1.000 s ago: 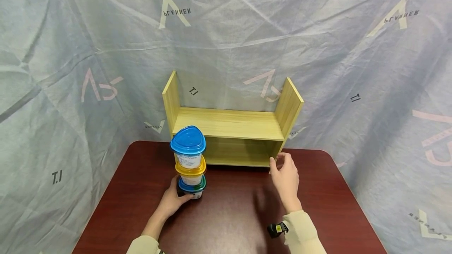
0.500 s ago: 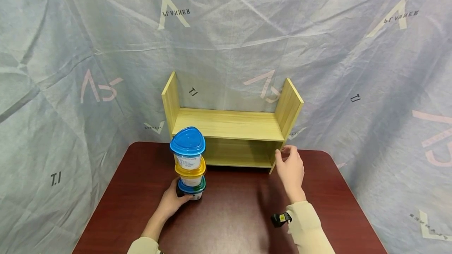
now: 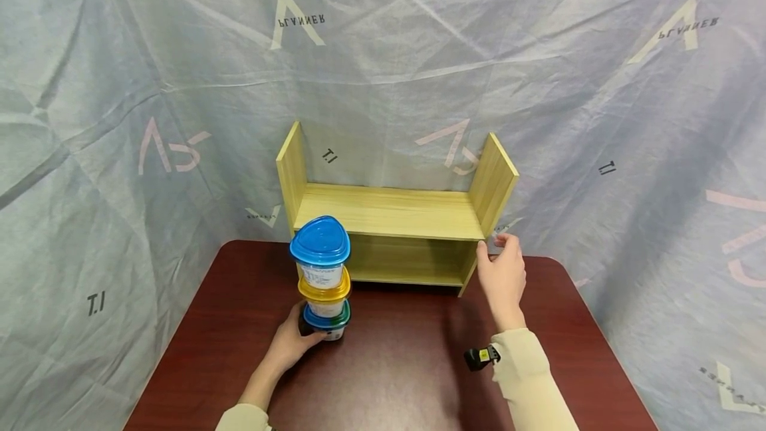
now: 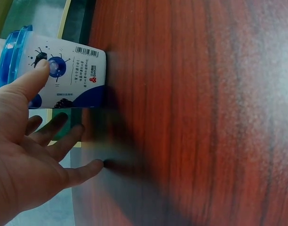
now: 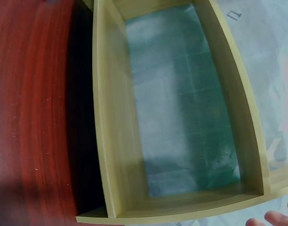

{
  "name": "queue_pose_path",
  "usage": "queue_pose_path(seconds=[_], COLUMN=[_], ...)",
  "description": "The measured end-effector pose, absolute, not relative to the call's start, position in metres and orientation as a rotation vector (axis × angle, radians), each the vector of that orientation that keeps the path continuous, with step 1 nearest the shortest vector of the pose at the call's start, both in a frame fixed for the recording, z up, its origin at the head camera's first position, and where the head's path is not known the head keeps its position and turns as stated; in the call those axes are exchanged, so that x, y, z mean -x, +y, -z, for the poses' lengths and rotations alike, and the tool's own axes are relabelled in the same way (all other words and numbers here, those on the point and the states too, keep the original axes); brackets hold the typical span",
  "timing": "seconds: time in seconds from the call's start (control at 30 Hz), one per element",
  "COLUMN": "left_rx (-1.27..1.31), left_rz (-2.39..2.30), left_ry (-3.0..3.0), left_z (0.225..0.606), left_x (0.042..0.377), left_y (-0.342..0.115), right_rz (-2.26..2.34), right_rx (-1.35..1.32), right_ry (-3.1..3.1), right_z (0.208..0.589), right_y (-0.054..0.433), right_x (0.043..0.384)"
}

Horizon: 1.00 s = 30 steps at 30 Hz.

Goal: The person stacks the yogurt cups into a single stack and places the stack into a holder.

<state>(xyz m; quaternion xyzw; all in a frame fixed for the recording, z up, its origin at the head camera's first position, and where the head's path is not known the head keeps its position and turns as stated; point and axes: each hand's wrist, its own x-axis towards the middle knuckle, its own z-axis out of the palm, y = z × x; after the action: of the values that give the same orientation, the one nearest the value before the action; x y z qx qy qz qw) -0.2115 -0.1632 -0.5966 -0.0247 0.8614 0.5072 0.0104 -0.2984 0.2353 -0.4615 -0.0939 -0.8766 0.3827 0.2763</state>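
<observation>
Three lidded plastic tubs stand stacked upright on the table at the left in the head view: a blue-lidded top tub (image 3: 323, 251), a yellow-lidded middle tub (image 3: 326, 298) and a bottom tub (image 3: 335, 333) with a blue-green lid. My left hand (image 3: 289, 340) is beside the bottom tub. In the left wrist view its thumb (image 4: 31, 82) lies over that tub's printed side, while the fingers spread loosely past its edge. Beside the right end of the wooden shelf (image 3: 389, 211), my right hand (image 3: 504, 278) is raised, holding nothing, thumb and fingers apart.
The shelf has an upper board between two side panels and an open lower compartment (image 5: 186, 108). It stands at the back of the dark red table (image 3: 383, 364). Grey printed cloth (image 3: 383, 65) hangs behind and on both sides.
My right hand has moved up and to the right, from the shelf's lower right corner to beside its right end. The left hand and the stacked tubs have stayed put.
</observation>
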Motion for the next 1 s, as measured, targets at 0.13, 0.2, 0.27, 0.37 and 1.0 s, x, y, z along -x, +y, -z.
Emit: queue_pose_path(seconds=[0.13,0.2,0.27,0.37,1.0], left_rx=[0.059,0.046,0.050,0.039,0.082], left_rz=[-1.571,-1.565,-1.566,-1.558,-1.652], left_ry=[2.685,2.688,2.683,2.690,2.635], left_z=[0.596,0.596,0.595,0.595,0.601], left_x=[0.212,0.212,0.212,0.213,0.216], left_y=[-0.162,-0.161,-0.160,-0.159,-0.158], right_rz=[-1.020,-1.016,-1.009,-0.995,-0.846], right_rx=[0.284,0.282,0.273,0.251,0.247], right_ry=[-2.342,-2.337,-2.334,-2.329,-2.344], right_z=[0.457,0.454,0.452,0.449,0.443], right_y=[0.238,0.239,0.239,0.239,0.242], right_x=[0.304,0.307,0.310,0.314,0.324])
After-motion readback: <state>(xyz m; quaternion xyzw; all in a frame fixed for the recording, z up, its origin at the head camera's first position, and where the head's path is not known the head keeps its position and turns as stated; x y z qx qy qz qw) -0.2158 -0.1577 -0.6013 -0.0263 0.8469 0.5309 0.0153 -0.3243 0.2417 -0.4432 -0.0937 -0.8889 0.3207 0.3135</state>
